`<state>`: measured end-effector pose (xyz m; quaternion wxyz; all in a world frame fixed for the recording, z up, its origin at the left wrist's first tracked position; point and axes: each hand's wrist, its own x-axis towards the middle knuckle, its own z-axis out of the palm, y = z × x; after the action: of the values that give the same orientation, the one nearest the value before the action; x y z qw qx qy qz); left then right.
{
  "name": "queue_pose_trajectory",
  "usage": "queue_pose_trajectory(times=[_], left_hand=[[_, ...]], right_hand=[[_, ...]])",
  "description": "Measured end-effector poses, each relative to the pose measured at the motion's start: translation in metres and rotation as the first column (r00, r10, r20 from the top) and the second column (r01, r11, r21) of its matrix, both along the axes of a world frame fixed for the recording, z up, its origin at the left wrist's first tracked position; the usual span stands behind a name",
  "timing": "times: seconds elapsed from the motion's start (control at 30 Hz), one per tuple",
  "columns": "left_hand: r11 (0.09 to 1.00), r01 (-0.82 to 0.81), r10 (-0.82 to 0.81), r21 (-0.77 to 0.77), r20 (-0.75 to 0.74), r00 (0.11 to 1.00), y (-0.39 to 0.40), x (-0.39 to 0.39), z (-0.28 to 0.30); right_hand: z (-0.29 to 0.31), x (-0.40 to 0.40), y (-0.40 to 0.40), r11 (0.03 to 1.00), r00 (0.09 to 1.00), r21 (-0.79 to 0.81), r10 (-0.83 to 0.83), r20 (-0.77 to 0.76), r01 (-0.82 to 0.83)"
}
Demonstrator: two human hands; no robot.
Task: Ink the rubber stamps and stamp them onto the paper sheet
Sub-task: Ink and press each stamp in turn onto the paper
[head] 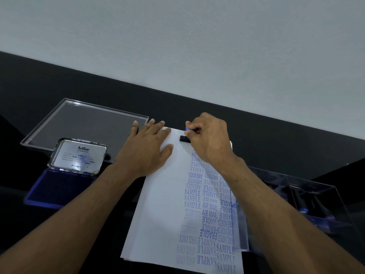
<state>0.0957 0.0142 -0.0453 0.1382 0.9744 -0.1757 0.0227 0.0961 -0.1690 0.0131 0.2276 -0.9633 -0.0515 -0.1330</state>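
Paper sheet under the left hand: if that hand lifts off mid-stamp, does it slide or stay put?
Likely slides: the paper sheet is thin and lies on a smooth dark desk. Probably floppy if lifted by one corner. The left hand pressing it flat beside the stamp suggests it needs pinning.

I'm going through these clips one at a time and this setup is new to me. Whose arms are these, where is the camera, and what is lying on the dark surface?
There is no machine here: a person works with bare hands, and the single picture comes from a camera worn on the head, looking forward and down. The left hand lies flat on the paper sheet, steadying it. The right hand pinches a rubber stamp with a blue grip, its black base on the sheet's far end. The sheet's right side already carries blue prints such as SAMPLE, AIR MAIL and FRAGILE. On the left sit an open blue Artline ink pad and a clear plastic tray; on the right, a clear box holding dark items.
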Motion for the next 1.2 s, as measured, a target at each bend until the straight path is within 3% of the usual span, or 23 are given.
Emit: queue_pose_trajectory(times=[0.93, 1.1, 1.2], left_hand=[[1.000, -0.001, 0.002, -0.019, 0.032, 0.999, 0.000, 0.001, -0.005], [1.000, 0.001, -0.001, -0.018, 0.016, 1.000, 0.001, 0.001, -0.003], [1.000, 0.008, -0.008, -0.023, 0.006, 1.000, 0.002, 0.000, -0.002]], right_hand=[[-0.001, -0.001, -0.001, 0.993, 0.998, 0.113, 0.009, 0.064, -0.016], [0.000, -0.004, -0.009, 0.940, 0.996, 0.328, -0.084, -0.030, 0.089], [0.006, -0.014, -0.022, 0.793, 0.961, 0.566, -0.275, 0.001, 0.226]])
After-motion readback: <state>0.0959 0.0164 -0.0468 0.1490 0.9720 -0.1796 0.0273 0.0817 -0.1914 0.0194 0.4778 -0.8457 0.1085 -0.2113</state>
